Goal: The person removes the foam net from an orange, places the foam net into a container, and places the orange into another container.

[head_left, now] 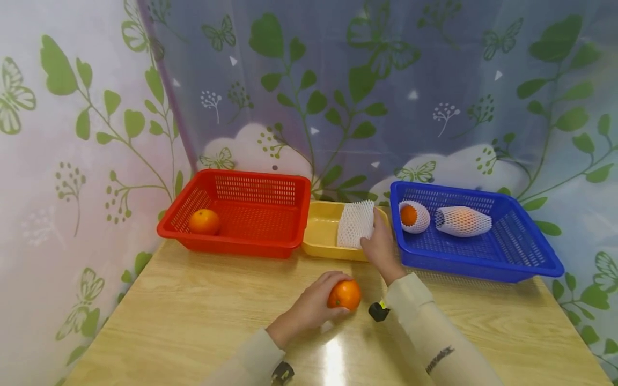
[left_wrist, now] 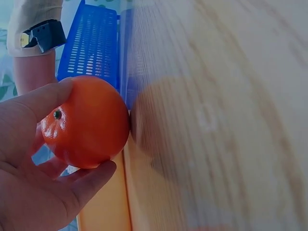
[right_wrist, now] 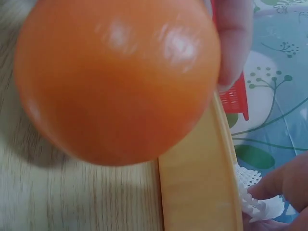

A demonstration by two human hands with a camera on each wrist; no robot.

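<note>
My left hand (head_left: 316,303) grips an orange (head_left: 345,295) just above or on the table in front of the yellow tray (head_left: 321,252); the left wrist view shows thumb and fingers around the orange (left_wrist: 89,122). My right hand (head_left: 381,244) pinches a white foam net sleeve (head_left: 355,224) at the right part of the tray. In the right wrist view, fingertips touch the bunched net (right_wrist: 255,199) beyond the tray's wall (right_wrist: 197,183), and the orange (right_wrist: 118,82) fills much of the picture.
At the left stands a red basket (head_left: 241,247) with one orange (head_left: 204,221) inside. A blue basket (head_left: 463,266) at the right contains two net-wrapped fruits (head_left: 414,216), (head_left: 463,221). Patterned cloth hangs behind and beside the wooden table (head_left: 193,321).
</note>
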